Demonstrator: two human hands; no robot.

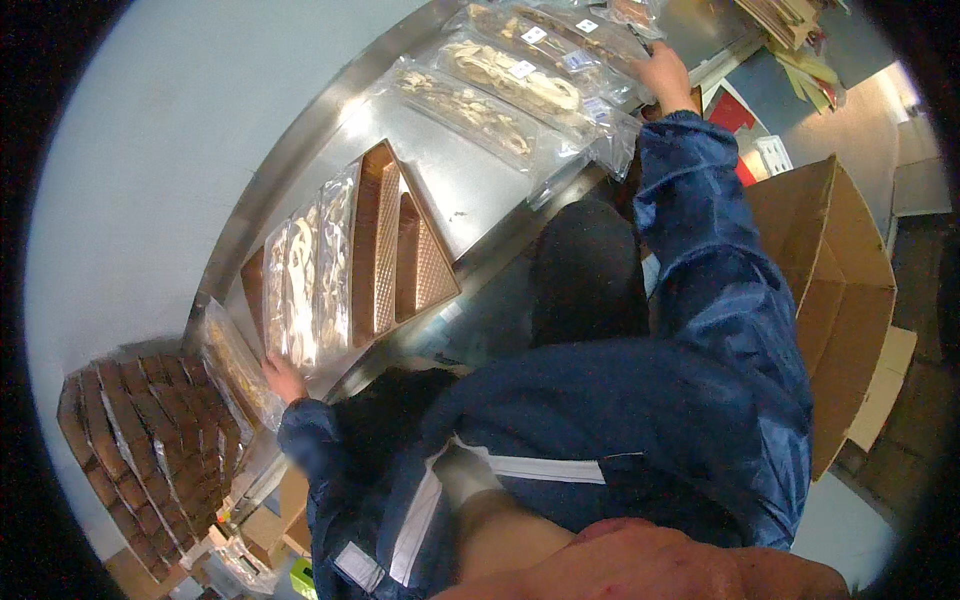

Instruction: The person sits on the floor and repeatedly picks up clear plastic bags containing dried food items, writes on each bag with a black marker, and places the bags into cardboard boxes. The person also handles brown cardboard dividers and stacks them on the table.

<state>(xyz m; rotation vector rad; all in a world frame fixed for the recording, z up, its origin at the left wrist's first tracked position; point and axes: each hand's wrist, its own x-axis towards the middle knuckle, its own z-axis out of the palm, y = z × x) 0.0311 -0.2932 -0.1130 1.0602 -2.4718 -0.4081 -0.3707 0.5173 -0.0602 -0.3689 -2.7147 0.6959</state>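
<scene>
My left hand [285, 381] is at the near end of the clear plastic packs [301, 289] of pale dried pieces, which lie side by side in a brown compartmented plastic tray [384, 247]. Another clear pack [238, 367] of yellowish pieces is just left of that hand. My right hand [666, 77] reaches to the ends of larger flat clear bags [510, 79] with pale and brownish dried pieces, several bearing white labels. A thin dark thing [640, 40] shows at its fingertips. The fingers of both hands are partly hidden, so their grip is unclear.
The packs and tray lie on a metal worktop [480, 202] against a pale wall [157, 150]. At left stands a tall stack of brown trays [150, 442]. An open cardboard box [847, 315] is at my right, with flattened cardboard [784, 19] farther back.
</scene>
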